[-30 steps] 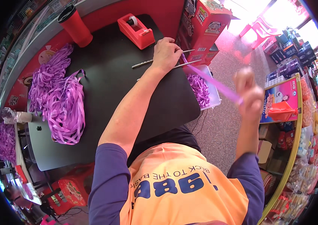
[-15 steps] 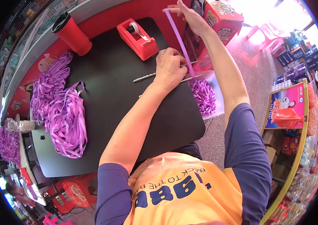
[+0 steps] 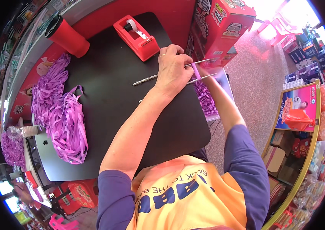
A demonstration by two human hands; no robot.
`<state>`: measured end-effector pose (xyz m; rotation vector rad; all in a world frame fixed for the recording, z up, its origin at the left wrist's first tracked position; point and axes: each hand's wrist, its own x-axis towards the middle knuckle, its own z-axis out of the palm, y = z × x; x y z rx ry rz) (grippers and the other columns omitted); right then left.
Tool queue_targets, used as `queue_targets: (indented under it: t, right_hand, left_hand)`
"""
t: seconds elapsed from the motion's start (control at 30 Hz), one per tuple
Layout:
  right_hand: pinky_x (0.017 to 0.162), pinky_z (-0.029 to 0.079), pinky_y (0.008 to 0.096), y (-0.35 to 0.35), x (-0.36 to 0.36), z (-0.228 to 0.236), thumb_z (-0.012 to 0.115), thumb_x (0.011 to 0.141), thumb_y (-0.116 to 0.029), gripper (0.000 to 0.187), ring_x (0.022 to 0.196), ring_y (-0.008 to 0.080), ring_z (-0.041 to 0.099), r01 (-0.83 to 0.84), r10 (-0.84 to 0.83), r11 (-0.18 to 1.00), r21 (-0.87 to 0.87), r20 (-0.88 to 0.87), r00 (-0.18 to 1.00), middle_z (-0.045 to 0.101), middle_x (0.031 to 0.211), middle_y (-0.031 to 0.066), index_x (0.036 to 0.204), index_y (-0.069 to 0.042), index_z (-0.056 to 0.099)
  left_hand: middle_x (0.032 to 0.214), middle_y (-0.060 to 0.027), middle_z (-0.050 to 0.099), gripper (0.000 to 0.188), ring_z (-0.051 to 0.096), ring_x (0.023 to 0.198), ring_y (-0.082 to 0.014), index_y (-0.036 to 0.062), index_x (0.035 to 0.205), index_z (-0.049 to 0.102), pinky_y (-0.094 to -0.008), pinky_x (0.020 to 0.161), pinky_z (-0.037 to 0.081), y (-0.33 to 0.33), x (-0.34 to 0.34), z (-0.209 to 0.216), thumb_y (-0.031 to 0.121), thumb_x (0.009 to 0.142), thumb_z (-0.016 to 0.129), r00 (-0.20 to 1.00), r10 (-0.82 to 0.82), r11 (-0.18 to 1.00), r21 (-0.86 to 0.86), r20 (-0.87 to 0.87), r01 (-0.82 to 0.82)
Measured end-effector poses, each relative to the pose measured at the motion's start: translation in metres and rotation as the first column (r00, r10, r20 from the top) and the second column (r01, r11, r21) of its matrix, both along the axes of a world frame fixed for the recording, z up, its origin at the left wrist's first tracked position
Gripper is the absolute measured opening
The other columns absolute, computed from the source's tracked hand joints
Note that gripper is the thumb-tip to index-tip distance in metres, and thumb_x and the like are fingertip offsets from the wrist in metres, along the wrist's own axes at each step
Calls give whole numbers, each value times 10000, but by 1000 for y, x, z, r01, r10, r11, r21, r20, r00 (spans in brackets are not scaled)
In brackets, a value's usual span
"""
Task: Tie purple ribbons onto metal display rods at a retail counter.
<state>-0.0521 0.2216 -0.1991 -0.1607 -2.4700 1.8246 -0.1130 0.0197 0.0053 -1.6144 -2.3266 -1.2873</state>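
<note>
My left hand (image 3: pixel 174 69) is closed around two thin metal rods at the right edge of the black table. The upper rod (image 3: pixel 144 80) has a twisted shaft; most of the lower rod (image 3: pixel 210 76) is hidden under the hand. A purple ribbon strip (image 3: pixel 195 71) lies across both rods just right of my left fingertips. My right hand (image 3: pixel 204 79) is beside and below the strip, smeared by motion, so its fingers cannot be made out. Beneath it, a clear plastic tub (image 3: pixel 226 86) holds a heap of short purple ribbon pieces (image 3: pixel 205 100).
Two purple ribbon bundles (image 3: pixel 67 126) lie on the left of the black table (image 3: pixel 124 134). At the far side stand a red tape dispenser (image 3: pixel 137 37) and a red tumbler (image 3: pixel 67 36). Red cartons (image 3: pixel 220 30) rise beyond the tub, and a shelf (image 3: pixel 308 153) stands at the right.
My right hand has come down from high at the far right to beside the rods. The ribbon strip, stretched upward before, now wraps across the rods. My left hand keeps its hold.
</note>
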Motion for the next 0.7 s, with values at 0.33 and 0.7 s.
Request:
queue_targets:
  t: [0.33, 0.7]
  right_hand:
    - [966, 347, 316, -137, 214, 86, 382, 1033, -398, 492, 1088, 173, 466, 431, -432, 901, -51, -1, 902, 513, 1085, 44, 1032, -32, 711]
    - [888, 350, 343, -163, 207, 188, 335, 1009, -546, 672, 904, 173, 460, 442, -445, 891, -100, -375, 813, 491, 890, 39, 906, -15, 733]
  left_hand:
    - [1059, -101, 587, 174, 483, 1103, -315, 83, 833, 766, -426, 982, 394, 0, -2, -6, 110, 668, 718, 999, -14, 1000, 14, -31, 15]
    - [1036, -98, 601, 177, 501, 1071, -314, 81, 837, 767, -414, 963, 414, -1, -5, -9, 119, 671, 719, 998, -36, 999, 38, -42, 38]
